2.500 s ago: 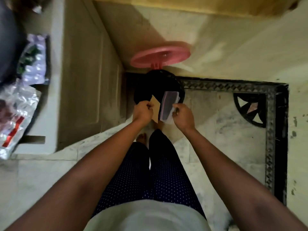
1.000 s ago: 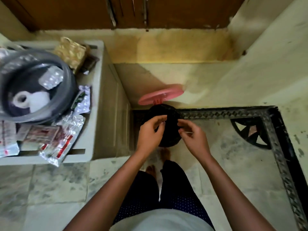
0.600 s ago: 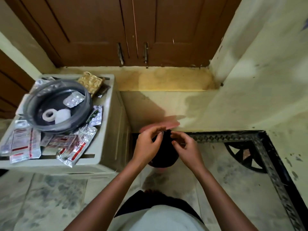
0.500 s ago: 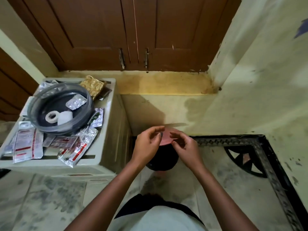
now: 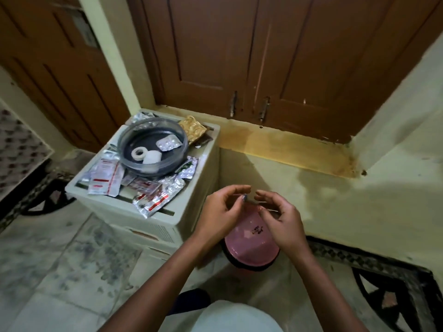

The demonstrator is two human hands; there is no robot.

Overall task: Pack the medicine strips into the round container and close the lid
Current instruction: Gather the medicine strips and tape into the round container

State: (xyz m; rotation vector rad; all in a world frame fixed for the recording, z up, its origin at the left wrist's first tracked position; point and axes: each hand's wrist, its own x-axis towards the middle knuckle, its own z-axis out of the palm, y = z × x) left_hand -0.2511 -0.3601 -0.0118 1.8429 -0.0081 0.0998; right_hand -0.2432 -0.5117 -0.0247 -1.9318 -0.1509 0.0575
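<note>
Well off to the left of my left hand (image 5: 219,213), I see the round container (image 5: 152,146) on the white stand (image 5: 191,212) with loose medicine strips (image 5: 157,198) around it. That hand's fingers are curled and empty. My right hand (image 5: 281,218) mirrors it, fingertips nearly meeting above the pink lid (image 5: 250,248) below both.

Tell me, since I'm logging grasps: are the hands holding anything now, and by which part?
Nothing: left hand and right hand hover open-fingered above the closed pink round plastic bin lid.
</note>
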